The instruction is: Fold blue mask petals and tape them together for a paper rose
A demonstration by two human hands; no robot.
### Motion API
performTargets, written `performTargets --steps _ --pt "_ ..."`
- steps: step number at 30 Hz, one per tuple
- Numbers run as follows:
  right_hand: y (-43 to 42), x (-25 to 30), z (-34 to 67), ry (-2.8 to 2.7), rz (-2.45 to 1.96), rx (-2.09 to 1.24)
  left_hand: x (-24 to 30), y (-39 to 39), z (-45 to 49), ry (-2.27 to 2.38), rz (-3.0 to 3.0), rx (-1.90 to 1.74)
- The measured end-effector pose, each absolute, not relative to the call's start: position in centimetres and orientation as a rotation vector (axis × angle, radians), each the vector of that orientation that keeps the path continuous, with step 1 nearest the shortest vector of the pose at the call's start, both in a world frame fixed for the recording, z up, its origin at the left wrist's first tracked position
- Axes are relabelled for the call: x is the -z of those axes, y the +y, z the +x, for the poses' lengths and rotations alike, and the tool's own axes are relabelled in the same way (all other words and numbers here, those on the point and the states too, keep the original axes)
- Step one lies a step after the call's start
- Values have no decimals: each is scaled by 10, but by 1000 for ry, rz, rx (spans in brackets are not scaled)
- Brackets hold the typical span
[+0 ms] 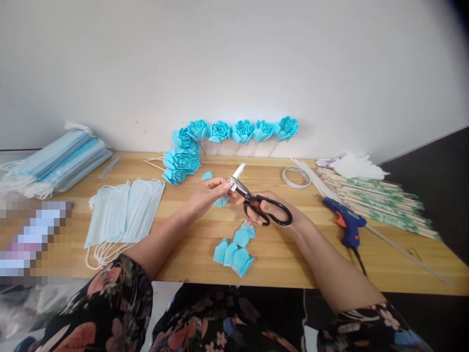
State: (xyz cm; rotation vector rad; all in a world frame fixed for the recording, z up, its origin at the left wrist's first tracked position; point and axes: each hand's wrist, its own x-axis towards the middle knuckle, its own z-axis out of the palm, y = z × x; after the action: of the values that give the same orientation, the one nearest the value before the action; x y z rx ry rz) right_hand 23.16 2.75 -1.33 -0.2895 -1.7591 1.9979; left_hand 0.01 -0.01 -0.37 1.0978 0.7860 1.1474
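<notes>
Floral sleeves [126, 298] nearest. Head view: left hand [207, 194] pinches a white strip [239, 170], digits closed up tight; right hand [266, 207] curls through the handles of black scissors [248, 197], blades at the strip, right by the left fingertips. Blade gap unclear. Risk: strip slips or twists, cut goes crooked or nicks a finger. Loose blue petals [230, 254] below the hands could scatter if brushed.

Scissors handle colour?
Black scissors handles, best seen in the head view.
</notes>
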Motion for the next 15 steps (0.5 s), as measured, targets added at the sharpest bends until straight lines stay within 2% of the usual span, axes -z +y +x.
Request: performTargets --steps 15 --pt "25 12 230 -1810 -426 -1903 7 1 -1 790 1130 -1142"
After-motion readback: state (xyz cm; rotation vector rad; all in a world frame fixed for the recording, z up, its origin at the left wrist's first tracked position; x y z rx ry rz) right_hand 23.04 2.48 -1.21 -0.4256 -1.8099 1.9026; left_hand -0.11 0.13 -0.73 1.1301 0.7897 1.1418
